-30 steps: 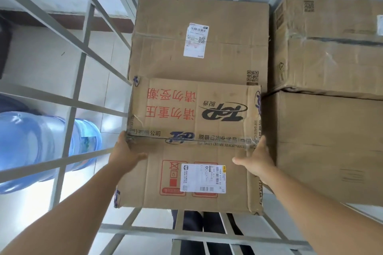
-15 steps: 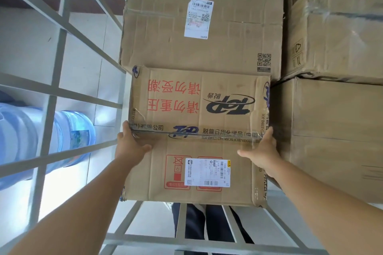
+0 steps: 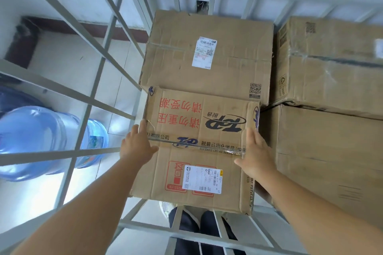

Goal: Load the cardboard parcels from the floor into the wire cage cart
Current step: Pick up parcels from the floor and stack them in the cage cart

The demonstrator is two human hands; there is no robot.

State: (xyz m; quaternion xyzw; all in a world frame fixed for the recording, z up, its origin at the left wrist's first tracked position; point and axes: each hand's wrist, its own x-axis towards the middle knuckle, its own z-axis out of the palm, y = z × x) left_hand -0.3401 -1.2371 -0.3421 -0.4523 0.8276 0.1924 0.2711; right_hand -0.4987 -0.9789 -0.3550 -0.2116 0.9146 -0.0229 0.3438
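Observation:
A cardboard parcel with red print and a white label (image 3: pixel 199 145) sits inside the wire cage cart (image 3: pixel 87 107), in its near left part. My left hand (image 3: pixel 137 145) presses on the parcel's left edge. My right hand (image 3: pixel 256 152) lies flat against its right edge, fingers extended, squeezed between it and a neighbouring box. Behind the printed parcel, a plain parcel with a shipping label (image 3: pixel 209 56) touches it.
Two more large parcels fill the cart's right side, one at the back (image 3: pixel 331 64) and one at the front (image 3: pixel 323 155). A blue water jug (image 3: pixel 41 141) stands on the floor outside the cart's left bars. My legs and shoes (image 3: pixel 199 221) show below the front bar.
Both hands have slid slightly forward along the parcel's sides, fingers straighter. The view has tilted up, showing more of the cage's back bars. The parcel stays against the rear box.

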